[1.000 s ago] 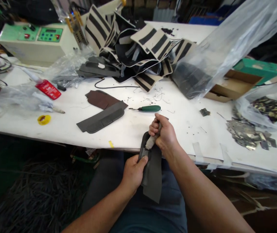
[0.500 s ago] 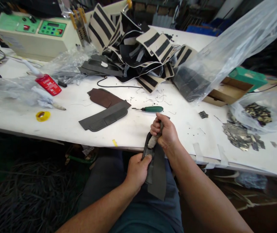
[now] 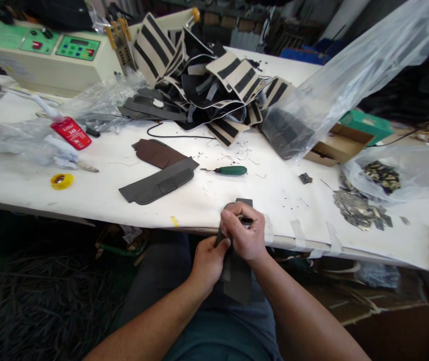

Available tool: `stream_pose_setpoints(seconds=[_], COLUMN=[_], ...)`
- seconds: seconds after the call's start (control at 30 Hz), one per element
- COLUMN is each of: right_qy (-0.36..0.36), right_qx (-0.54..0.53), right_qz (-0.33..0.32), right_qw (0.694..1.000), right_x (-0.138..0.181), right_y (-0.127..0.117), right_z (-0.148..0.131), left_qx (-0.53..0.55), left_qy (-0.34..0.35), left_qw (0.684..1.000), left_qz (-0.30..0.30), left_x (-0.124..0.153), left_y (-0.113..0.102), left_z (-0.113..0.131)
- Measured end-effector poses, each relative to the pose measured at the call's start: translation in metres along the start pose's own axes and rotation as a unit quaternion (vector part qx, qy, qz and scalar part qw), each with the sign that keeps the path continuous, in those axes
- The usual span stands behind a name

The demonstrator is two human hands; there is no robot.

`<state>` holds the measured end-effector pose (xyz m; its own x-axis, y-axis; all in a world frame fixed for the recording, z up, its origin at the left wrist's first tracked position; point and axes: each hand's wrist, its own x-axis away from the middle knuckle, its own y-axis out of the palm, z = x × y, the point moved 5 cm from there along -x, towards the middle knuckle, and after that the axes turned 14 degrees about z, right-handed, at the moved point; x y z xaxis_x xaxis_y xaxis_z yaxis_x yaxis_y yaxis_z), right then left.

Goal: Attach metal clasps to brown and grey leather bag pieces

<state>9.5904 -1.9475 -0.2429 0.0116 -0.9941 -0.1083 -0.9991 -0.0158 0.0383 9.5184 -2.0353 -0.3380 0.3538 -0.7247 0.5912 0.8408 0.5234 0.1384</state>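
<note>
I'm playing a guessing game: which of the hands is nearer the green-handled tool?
Right. The right hand is below the green-handled tool in the picture; the left hand is lower and farther left.

Here's the red bottle (image 3: 72, 133), lying flat, pale nozzle (image 3: 43, 105) aimed away! Just in front of it, a yellow tape roll (image 3: 62, 187); beyond it, the cream control box (image 3: 56, 76). Right of the bottle and farther back, a tumble of striped panels (image 3: 233, 72), and well off to its right, a green box (image 3: 368, 125) beside an open brown carton (image 3: 344, 140).
</note>
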Motion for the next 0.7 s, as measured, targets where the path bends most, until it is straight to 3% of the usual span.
stream_pose_setpoints(seconds=[0.2,0.43,0.53,0.7], right_qy=[-0.069,-0.029,-0.047,-0.077], right_qx=[-0.116,0.014,0.031,0.157], right_qz=[0.082,0.004,0.010,0.001], right_qw=[0.988,0.999,0.998,0.985], right_x=[-0.012,0.001,0.002,0.006], right_y=[-0.013,0.000,-0.002,0.002], right_z=[-0.050,-0.007,-0.008,-0.013], left_qx=[-0.017,-0.008,-0.008,-0.025], left_qy=[-0.006,0.017,0.019,0.027], left_qw=[1.000,1.000,1.000,0.999], left_qz=[-0.002,0.003,-0.004,-0.032], left_x=[0.003,0.001,0.000,0.003], left_y=[0.000,-0.002,-0.002,-0.005], left_z=[0.001,0.000,-0.001,0.000])
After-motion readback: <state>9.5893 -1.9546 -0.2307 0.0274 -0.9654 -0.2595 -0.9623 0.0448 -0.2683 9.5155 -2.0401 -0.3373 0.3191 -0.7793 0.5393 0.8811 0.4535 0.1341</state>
